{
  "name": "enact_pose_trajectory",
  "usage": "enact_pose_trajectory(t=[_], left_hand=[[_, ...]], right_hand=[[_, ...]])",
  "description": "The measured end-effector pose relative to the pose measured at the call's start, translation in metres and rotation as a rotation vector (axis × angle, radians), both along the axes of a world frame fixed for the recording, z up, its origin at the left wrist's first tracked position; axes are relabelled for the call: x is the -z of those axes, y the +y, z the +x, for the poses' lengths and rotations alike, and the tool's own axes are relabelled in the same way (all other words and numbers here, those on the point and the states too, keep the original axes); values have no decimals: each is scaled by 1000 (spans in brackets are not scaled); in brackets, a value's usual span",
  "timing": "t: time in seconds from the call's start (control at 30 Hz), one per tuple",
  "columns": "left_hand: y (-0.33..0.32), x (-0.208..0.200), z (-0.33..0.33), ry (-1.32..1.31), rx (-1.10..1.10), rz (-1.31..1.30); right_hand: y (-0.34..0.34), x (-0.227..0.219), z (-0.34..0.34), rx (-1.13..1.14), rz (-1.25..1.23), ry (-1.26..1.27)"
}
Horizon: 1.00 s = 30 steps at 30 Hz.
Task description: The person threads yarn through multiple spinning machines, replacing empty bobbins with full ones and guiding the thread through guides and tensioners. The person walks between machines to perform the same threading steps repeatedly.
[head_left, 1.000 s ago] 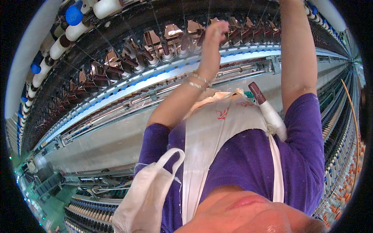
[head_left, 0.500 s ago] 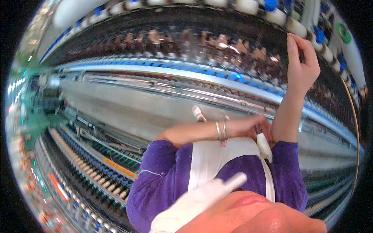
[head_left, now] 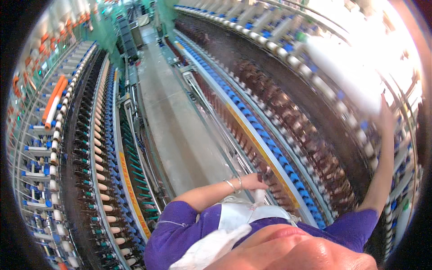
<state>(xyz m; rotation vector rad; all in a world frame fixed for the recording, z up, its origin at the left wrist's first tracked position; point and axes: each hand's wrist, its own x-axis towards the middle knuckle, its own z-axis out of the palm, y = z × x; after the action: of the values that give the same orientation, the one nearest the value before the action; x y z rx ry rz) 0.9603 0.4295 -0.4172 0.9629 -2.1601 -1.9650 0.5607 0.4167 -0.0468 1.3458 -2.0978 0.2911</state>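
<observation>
The walkway [head_left: 168,112] serves as the reference line, running between two long machine frames. Far to its left lie the orange tubes [head_left: 56,96], slanting side by side above the left spools [head_left: 55,200], a column of white and blue. Nearer the walkway, still on its left, runs a curved row of cream bobbins [head_left: 101,177], followed by a yellow strip [head_left: 128,189] and, closest to the walkway, a line of teal pegs [head_left: 138,168].

At the walkway's near end, a white cloth [head_left: 211,247] hangs by the person's purple left sleeve [head_left: 173,225]. The left hand [head_left: 254,181], with bracelets [head_left: 235,183] at its wrist, lies just right of this near end; its fingers curl about the upper end of a white bobbin [head_left: 259,195], which stands against the apron [head_left: 234,216].

Right of the walkway come brown pegs [head_left: 243,144], a row of blue caps [head_left: 266,143] and the right spools [head_left: 294,61]. Far right of the walkway, a thick white roll [head_left: 344,74] slants above these spools. The right hand [head_left: 386,114], raised on an outstretched arm, is blurred at the roll's lower end; whether it grasps the roll or is free cannot be told.
</observation>
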Motion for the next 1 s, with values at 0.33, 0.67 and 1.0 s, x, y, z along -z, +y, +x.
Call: enact_pose_trajectory(t=[0.33,0.67,1.0], left_hand=[[-187,85,172,-17,107,-109],[-457,53,333,-463,-251,-304],[-650,74,432,-46,36,-117]], right_hand=[[-19,109,101,387,-314,-100],[-419,47,264,-277,-287,-201],[-881,-22,504,-119,138,-98]])
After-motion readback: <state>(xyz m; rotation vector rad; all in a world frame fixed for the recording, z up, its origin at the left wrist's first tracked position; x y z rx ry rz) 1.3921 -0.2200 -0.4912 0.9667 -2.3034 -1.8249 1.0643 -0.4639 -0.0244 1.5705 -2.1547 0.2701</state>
